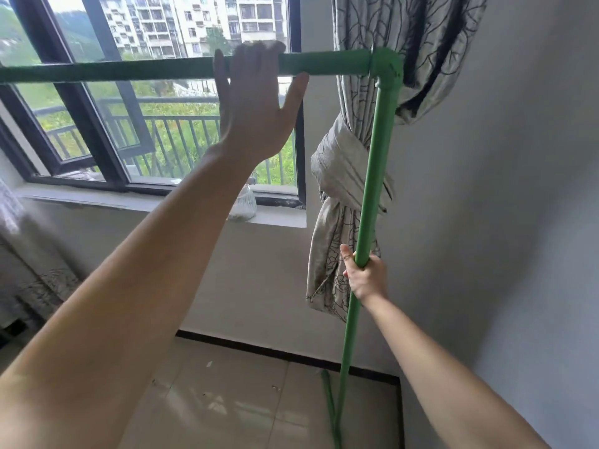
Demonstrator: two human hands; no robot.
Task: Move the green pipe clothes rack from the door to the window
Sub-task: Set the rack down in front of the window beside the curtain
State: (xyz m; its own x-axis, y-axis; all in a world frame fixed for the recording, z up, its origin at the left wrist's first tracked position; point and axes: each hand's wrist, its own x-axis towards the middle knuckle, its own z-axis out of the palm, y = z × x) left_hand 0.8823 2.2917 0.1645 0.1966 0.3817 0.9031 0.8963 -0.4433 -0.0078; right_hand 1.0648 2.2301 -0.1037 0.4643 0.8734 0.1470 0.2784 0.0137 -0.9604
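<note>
The green pipe clothes rack [129,70] stands in front of the window [107,147], close to the right wall. Its top bar runs across the view at head height and meets the right upright at an elbow joint [385,68]. My left hand [252,105] is raised against the top bar, fingers spread and reaching just above it, thumb out below the bar. My right hand [366,273] is closed around the right upright about halfway down. A green base pipe [329,403] lies on the tiled floor at the upright's foot.
A knotted patterned curtain [340,176] hangs just behind the right upright. A white bag [243,205] sits on the window sill [97,202]. The grey wall [502,189] is close on the right. Patterned fabric [35,280] shows at the left edge.
</note>
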